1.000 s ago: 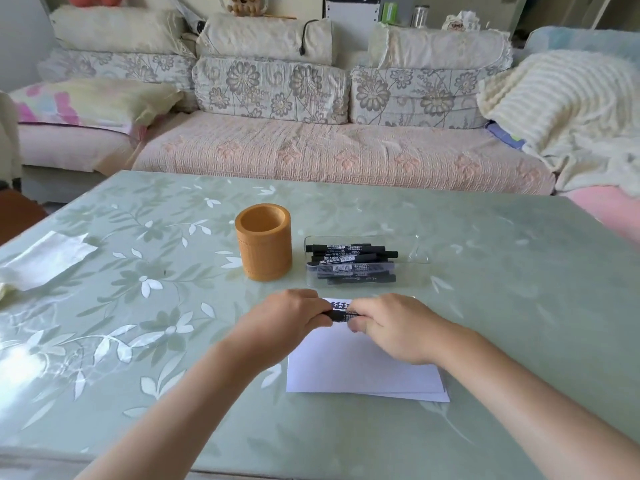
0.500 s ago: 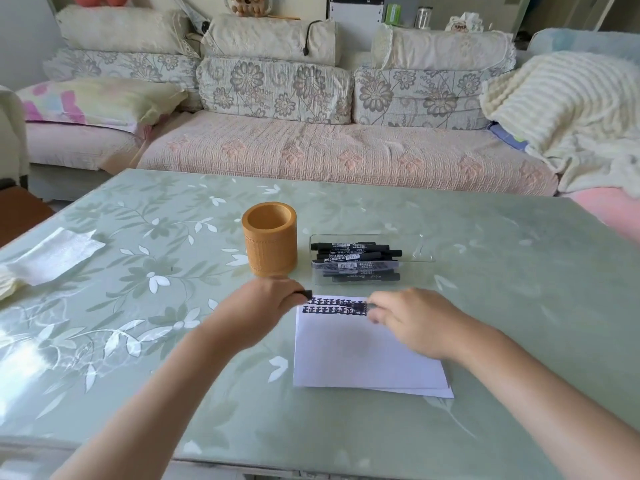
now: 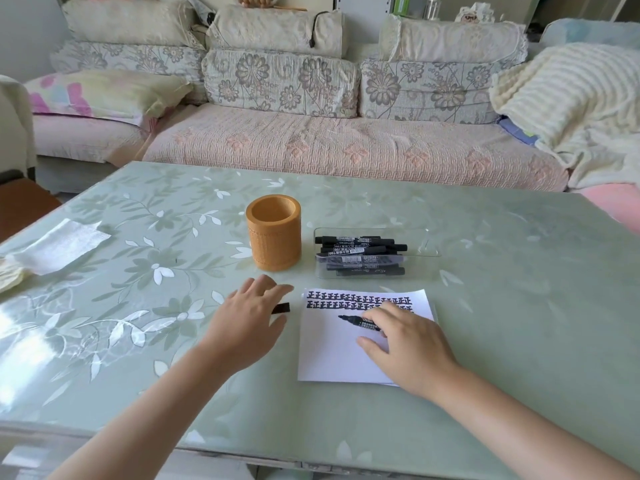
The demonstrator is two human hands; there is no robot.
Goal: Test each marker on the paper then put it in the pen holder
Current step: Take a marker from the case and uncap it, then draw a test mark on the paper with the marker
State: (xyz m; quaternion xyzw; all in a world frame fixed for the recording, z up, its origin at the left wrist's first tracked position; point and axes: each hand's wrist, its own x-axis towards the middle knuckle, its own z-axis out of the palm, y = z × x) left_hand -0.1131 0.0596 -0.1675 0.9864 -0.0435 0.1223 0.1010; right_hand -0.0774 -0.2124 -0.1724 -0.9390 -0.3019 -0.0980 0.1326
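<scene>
View: head camera, looking down across the table [image 3: 502, 306]
Marker [image 3: 360, 322]: black and uncapped, held above the paper [image 3: 332, 355] with the tip pointing left (whether the tip touches the sheet cannot be told)
Right hand [image 3: 405, 344]: fingers curled round the barrel of the marker, thumb spread low toward the sheet
Left hand [image 3: 249, 317]: just left of the paper, fingers fairly straight and fanned; the cap [image 3: 281, 308] shows between forefinger and thumb, and whether it is pinched or only lying there cannot be told
Marker handling: judged light and rigid, with a smooth plastic barrel and a printed label; take hold mid-barrel, clear of the inked tip, which would stain skin or table
Cap handling: a short black sleeve, small and easy to drop; judged to need a straight push to seat
Paper: thin and white, loose on a glossy surface, so likely to slide under a stroke; rows of bold black marks along the far edge, the rest blank
Pen holder [image 3: 273, 233]: orange-brown cylinder, upright, open-topped, finely ribbed low on the wall; stands beyond the left hand, nothing visible inside
Tray [image 3: 429, 252]: shallow clear plastic, just right of the pen holder, holding spare markers [image 3: 360, 251] piled lengthwise
Table surface: pale green, leaf print, shiny, judged slippery
Background: sofa [image 3: 311, 147] with floral cushions
</scene>
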